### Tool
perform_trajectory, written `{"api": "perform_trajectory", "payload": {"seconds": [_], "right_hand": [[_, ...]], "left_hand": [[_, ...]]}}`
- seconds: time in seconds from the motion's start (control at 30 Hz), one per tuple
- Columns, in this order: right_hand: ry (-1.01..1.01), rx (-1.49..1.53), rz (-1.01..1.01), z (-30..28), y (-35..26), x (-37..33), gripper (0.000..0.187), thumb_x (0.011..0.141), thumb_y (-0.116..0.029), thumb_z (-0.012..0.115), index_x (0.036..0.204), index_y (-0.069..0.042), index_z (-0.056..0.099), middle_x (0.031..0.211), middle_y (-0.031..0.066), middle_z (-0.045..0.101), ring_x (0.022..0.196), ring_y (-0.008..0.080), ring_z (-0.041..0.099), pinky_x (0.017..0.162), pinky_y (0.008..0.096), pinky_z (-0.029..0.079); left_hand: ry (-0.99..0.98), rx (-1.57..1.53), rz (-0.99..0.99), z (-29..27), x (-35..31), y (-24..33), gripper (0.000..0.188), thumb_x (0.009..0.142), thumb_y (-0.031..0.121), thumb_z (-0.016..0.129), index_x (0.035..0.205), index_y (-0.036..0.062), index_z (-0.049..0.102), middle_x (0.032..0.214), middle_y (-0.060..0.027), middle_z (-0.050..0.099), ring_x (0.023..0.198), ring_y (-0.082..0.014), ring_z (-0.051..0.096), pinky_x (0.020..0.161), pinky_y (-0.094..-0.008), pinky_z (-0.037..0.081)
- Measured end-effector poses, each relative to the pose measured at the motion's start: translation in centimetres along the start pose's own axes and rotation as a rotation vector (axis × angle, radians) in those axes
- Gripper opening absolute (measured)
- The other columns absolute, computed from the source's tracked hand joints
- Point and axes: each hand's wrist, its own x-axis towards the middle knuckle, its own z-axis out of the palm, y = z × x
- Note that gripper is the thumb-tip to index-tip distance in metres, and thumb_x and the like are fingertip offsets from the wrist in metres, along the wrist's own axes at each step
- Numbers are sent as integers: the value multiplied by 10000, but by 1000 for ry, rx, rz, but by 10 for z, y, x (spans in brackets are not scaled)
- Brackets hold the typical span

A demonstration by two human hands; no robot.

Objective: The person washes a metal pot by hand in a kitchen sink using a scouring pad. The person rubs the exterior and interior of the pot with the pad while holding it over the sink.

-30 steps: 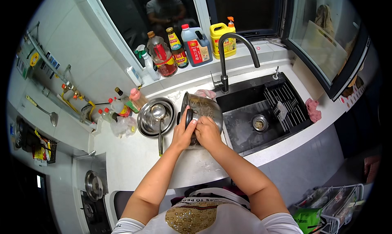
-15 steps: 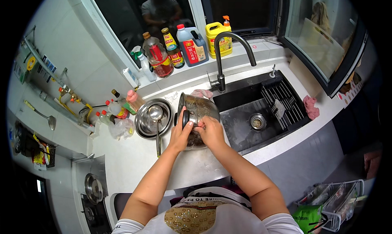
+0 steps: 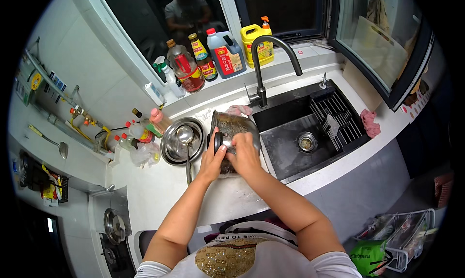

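Note:
A stainless steel pot (image 3: 234, 124) stands tilted on the white counter (image 3: 164, 200), left of the sink, with its wet side turned up toward me. Its black handle (image 3: 218, 140) points at my left hand (image 3: 212, 162), whose fingers and thumb close round it. My right hand (image 3: 246, 156) presses curled fingers against the pot beside that handle. Whatever those fingers may hold is hidden under them. Left of the pot, a steel basin (image 3: 167, 144) sits with a ladle (image 3: 185, 135) lying across it, its handle reaching over the rim.
At right is a black sink (image 3: 286, 157) with a tall dark faucet (image 3: 261, 79) and a drying rack (image 3: 336, 120). Bottles line the sill, including a blue jug (image 3: 227, 57) and a yellow one (image 3: 261, 47). Pink cloths (image 3: 369, 123) lie near the sink. An open window pane (image 3: 382, 45) juts in.
My right hand has shifted slightly up along the pot beside the handle, its fingers still curled. My left hand keeps its grip. The whole view has turned a little.

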Motion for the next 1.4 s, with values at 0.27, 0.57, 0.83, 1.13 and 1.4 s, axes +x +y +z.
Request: {"api": "perform_trajectory", "payload": {"seconds": [0.27,0.57,0.83,1.13,1.4], "right_hand": [[5,16,-38,17,-3,3,455,683,-23,760,1004,-81,443,1038,183,436,879,425,564,723,491,473],[-14,-100,-130,20,4,4,411,719,-57,729,1023,-81,454,1064,172,439,873,425,573,715,497,483],[-23,-107,-153,12,3,6,407,733,-66,729,1017,-76,439,1050,180,434,838,426,582,699,498,491],[-67,-26,-63,-9,11,8,523,678,-92,807,1037,-78,427,1061,177,445,890,414,583,735,487,483],[-20,28,24,-2,9,4,514,681,-76,787,1047,-75,427,1050,182,448,876,415,565,721,471,489]], "left_hand": [[-7,-97,9,1,0,1,681,946,382,414,1499,48,200,1328,-253,506,1187,-346,531,990,-343,384],[-2,-61,18,2,0,-1,698,946,414,405,1513,83,166,1272,-255,540,1158,-360,546,982,-360,384],[-19,-25,3,1,0,0,716,941,429,415,1513,81,162,1304,-258,515,1177,-364,535,993,-365,378],[-31,-78,-20,-4,3,3,712,937,418,424,1503,56,190,1348,-243,485,1226,-350,500,1026,-346,348],[-51,-58,-54,-8,1,1,697,944,411,409,1507,68,183,1322,-242,510,1203,-339,520,1005,-345,370]]}}
